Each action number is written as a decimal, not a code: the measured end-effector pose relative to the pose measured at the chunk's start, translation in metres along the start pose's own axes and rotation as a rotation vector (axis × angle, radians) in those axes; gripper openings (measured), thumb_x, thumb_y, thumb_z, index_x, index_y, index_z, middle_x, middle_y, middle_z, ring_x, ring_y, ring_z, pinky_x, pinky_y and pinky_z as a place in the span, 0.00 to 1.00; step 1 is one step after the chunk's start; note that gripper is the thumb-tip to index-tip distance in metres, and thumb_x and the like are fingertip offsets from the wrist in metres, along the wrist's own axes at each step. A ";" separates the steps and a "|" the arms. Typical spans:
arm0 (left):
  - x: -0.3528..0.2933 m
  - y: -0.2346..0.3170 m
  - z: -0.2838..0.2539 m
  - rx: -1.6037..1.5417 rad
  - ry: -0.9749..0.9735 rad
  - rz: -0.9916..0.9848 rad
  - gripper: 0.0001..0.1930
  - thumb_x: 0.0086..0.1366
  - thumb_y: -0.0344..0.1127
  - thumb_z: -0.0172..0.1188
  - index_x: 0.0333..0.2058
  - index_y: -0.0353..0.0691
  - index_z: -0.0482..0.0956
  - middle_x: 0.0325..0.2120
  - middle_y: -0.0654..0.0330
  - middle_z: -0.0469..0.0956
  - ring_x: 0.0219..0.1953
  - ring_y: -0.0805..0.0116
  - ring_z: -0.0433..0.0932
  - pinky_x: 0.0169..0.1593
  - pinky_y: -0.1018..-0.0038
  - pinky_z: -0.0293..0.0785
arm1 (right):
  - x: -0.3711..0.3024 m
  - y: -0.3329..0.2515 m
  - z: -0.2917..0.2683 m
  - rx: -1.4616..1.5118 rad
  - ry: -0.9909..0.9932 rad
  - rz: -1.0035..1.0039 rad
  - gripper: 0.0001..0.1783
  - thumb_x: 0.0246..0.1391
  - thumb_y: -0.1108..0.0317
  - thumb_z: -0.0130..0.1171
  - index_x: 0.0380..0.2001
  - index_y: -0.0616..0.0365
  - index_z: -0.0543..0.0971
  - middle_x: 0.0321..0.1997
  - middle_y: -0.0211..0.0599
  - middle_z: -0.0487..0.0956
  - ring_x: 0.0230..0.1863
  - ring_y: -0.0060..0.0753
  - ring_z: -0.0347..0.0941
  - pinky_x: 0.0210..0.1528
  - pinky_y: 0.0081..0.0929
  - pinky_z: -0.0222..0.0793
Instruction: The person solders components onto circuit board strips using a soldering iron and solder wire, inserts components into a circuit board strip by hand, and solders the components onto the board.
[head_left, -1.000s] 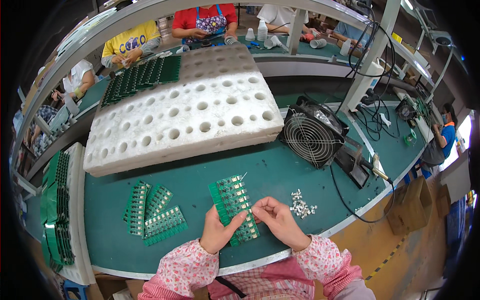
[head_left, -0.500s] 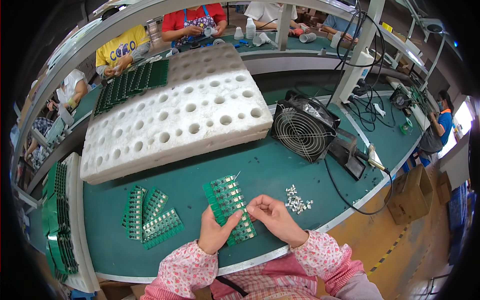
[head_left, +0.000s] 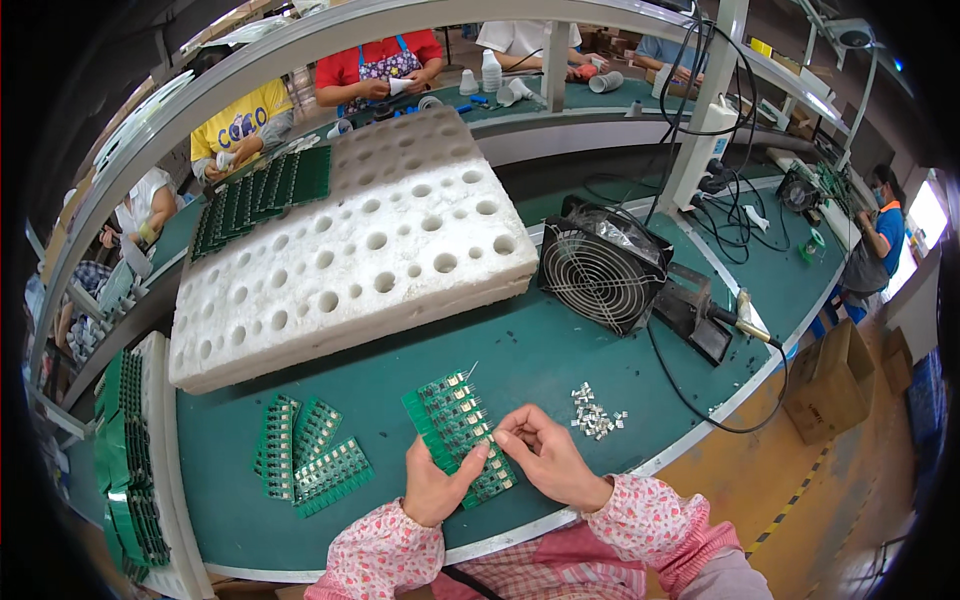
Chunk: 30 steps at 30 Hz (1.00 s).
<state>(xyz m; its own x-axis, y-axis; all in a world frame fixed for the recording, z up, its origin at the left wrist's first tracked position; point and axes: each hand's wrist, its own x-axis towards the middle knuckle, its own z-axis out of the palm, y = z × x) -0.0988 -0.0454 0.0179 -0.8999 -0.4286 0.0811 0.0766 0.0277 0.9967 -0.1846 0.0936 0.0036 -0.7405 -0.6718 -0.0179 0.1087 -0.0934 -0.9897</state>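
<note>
My left hand grips a green circuit board panel by its lower left side, thumb across its face. The panel lies tilted above the green tabletop, with rows of small parts and thin leads standing out along its right edge. At that edge my right hand has thumb and fingertips pinched together, touching the board; anything between them is too small to make out. Just right of this hand lies a loose pile of small silvery components. Several populated green boards lie overlapping to the left.
A thick white foam block with holes carries a row of boards. More boards stand in foam at the left. A black fan and a soldering iron with its cable sit right. Other people work across the bench.
The whole view has shifted slightly. Both hands stay on the same board, and my right fingertips remain pinched at its right edge.
</note>
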 end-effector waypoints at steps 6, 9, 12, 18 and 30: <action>-0.001 0.009 0.010 -0.161 -0.018 0.032 0.16 0.55 0.25 0.64 0.42 0.33 0.73 0.35 0.61 0.78 0.36 0.76 0.77 0.40 0.78 0.74 | -0.002 0.001 0.000 0.006 0.120 -0.106 0.08 0.57 0.72 0.55 0.36 0.64 0.70 0.35 0.33 0.76 0.36 0.18 0.71 0.41 0.19 0.67; -0.001 0.003 0.009 -0.068 -0.054 0.022 0.17 0.55 0.25 0.64 0.43 0.33 0.72 0.35 0.61 0.78 0.37 0.76 0.77 0.41 0.78 0.74 | -0.007 -0.005 0.000 -0.092 0.142 -0.144 0.08 0.57 0.72 0.55 0.37 0.64 0.70 0.34 0.34 0.76 0.36 0.20 0.72 0.40 0.20 0.68; 0.000 -0.001 0.007 -0.071 -0.073 -0.014 0.17 0.55 0.25 0.64 0.44 0.33 0.72 0.36 0.61 0.78 0.37 0.76 0.77 0.41 0.78 0.75 | -0.009 -0.013 -0.002 -0.202 0.185 -0.173 0.10 0.56 0.70 0.57 0.37 0.64 0.71 0.32 0.37 0.78 0.35 0.24 0.75 0.39 0.23 0.70; 0.004 -0.006 -0.003 -0.296 0.025 -0.155 0.14 0.56 0.23 0.63 0.41 0.35 0.72 0.34 0.61 0.78 0.34 0.75 0.77 0.39 0.78 0.75 | -0.006 -0.032 -0.054 -0.771 0.444 -0.429 0.07 0.48 0.74 0.61 0.32 0.61 0.76 0.28 0.37 0.76 0.31 0.33 0.73 0.35 0.27 0.69; 0.001 -0.006 -0.016 -0.045 0.014 -0.108 0.16 0.56 0.32 0.65 0.42 0.33 0.74 0.36 0.59 0.78 0.35 0.72 0.77 0.41 0.73 0.75 | 0.014 -0.042 -0.063 -1.364 0.171 -0.362 0.07 0.39 0.68 0.64 0.24 0.56 0.77 0.27 0.38 0.71 0.35 0.42 0.68 0.37 0.36 0.65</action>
<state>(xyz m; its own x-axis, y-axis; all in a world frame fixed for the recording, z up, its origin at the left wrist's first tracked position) -0.0929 -0.0603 0.0122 -0.8979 -0.4393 -0.0275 -0.0012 -0.0599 0.9982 -0.2412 0.1345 0.0356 -0.6694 -0.6593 0.3424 -0.7429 0.5983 -0.3002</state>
